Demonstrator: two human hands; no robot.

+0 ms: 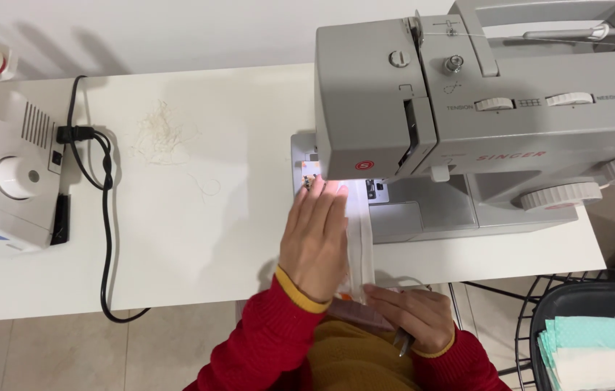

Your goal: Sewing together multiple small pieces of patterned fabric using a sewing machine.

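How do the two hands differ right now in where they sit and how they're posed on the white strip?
The left hand lies flat, fingers stretched toward the sewing machine; the right hand is curled, pinching the white fabric strip at the table edge. The left hand is nearer the needle area; the right hand is nearer the body. Both touch the strip and wear red sleeves with yellow cuffs.

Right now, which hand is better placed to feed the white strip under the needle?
Left, probably. The left hand lies flat on the white fabric strip right at the sewing machine foot; the right hand pinches the strip's near end at the table edge.
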